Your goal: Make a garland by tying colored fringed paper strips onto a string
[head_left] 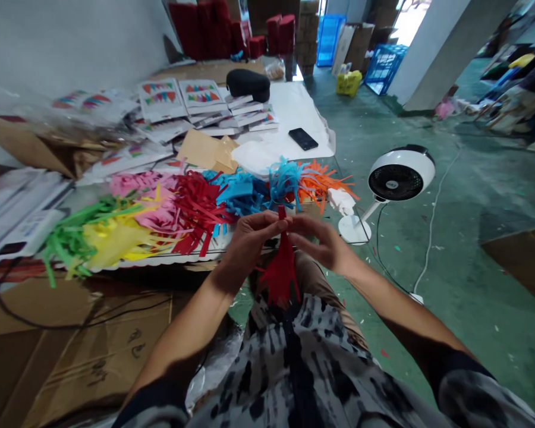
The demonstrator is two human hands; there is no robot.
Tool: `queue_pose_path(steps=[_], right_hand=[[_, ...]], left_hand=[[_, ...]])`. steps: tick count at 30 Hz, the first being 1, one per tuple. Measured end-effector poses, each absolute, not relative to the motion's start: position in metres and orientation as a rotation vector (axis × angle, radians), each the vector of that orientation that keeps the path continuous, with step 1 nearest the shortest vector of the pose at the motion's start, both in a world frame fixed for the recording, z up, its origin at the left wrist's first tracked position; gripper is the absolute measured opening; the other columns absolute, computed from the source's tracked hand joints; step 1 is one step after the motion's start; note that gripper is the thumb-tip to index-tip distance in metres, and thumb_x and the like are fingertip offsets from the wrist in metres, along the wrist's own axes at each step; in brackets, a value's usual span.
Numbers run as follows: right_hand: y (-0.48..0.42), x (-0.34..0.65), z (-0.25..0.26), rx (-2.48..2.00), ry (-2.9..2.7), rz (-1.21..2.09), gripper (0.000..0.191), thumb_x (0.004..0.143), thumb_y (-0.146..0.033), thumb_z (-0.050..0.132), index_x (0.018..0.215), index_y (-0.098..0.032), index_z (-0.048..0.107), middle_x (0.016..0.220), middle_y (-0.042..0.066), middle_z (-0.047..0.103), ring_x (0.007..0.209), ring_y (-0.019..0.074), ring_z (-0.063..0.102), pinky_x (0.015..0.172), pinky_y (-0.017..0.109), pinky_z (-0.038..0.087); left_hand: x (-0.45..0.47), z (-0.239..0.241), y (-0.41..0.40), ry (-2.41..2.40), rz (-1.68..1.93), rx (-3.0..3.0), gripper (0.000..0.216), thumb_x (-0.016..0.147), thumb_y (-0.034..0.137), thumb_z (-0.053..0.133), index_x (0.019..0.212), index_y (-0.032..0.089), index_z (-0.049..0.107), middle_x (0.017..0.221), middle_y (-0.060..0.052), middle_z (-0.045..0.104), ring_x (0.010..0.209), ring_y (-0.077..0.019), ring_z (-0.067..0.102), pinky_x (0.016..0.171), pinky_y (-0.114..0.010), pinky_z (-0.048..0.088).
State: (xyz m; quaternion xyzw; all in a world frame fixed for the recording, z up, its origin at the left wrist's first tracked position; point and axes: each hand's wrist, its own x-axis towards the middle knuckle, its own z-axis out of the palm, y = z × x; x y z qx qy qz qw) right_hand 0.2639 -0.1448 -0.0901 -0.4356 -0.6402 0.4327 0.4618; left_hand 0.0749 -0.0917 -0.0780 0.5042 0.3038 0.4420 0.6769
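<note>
A red paper tassel hangs in front of my body, its fringe pointing down toward my lap. My left hand pinches it near the top, thumb and fingers closed together. From the other side my right hand also grips the upper part between thumb and fingertips. A short red tip sticks up above the fingers. On the table just beyond lie heaps of fringed tassels: red ones, blue ones, orange ones, yellow ones, green ones and pink ones.
Printed white packets are stacked at the back of the table, with a black case and a phone nearby. A white fan stands on the floor at right. Cardboard lies at lower left.
</note>
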Motion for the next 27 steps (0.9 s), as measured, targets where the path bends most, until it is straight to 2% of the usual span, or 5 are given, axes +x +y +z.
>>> queue_pose_path(steps=[4, 11, 18, 25, 27], right_hand=[[-0.157, 0.268, -0.101, -1.245, -1.833, 1.023, 0.018, 0.097, -0.032, 0.066, 0.104, -0.022, 0.079, 0.095, 0.004, 0.079, 0.088, 0.0224, 0.073, 0.079, 0.035, 0.055], [-0.142, 0.271, -0.068, -1.21, -1.67, 0.562, 0.024, 0.099, -0.035, 0.068, 0.121, -0.029, 0.074, 0.119, 0.004, 0.076, 0.112, 0.0225, 0.07, 0.098, 0.041, 0.052], [-0.118, 0.249, -0.062, -1.13, -1.656, 0.423, 0.01, 0.098, -0.027, 0.069, 0.092, -0.026, 0.077, 0.088, 0.001, 0.076, 0.084, 0.0181, 0.07, 0.08, 0.035, 0.053], [-0.052, 0.246, -0.06, -1.128, -1.786, 0.558, 0.017, 0.1, -0.033, 0.064, 0.102, -0.028, 0.08, 0.096, 0.002, 0.08, 0.088, 0.0182, 0.073, 0.081, 0.033, 0.055], [-0.009, 0.248, -0.058, -1.189, -1.834, 0.422, 0.021, 0.101, -0.035, 0.061, 0.11, -0.027, 0.079, 0.104, 0.003, 0.08, 0.096, 0.0198, 0.074, 0.087, 0.034, 0.055]], left_hand=[[0.065, -0.074, -0.082, 0.683, 1.115, 1.023, 0.023, 0.071, 0.035, 0.093, 0.072, 0.019, 0.077, 0.085, -0.002, 0.077, 0.087, -0.0149, 0.07, 0.085, -0.026, 0.052], [0.067, -0.067, -0.09, 0.743, 1.025, 1.312, 0.022, 0.075, 0.036, 0.09, 0.076, 0.018, 0.08, 0.085, -0.004, 0.073, 0.076, -0.0132, 0.065, 0.071, -0.024, 0.049], [0.073, -0.08, -0.09, 0.73, 1.025, 1.281, 0.023, 0.076, 0.038, 0.09, 0.076, 0.017, 0.08, 0.08, -0.004, 0.073, 0.073, -0.0143, 0.066, 0.068, -0.025, 0.05], [0.059, -0.11, -0.062, 0.85, 1.181, 1.009, 0.028, 0.069, 0.031, 0.094, 0.089, 0.019, 0.079, 0.083, -0.002, 0.078, 0.076, -0.0142, 0.07, 0.071, -0.023, 0.052], [0.053, -0.118, -0.051, 0.873, 1.153, 0.952, 0.029, 0.067, 0.034, 0.094, 0.088, 0.018, 0.081, 0.083, -0.003, 0.079, 0.075, -0.0142, 0.07, 0.071, -0.023, 0.052]])
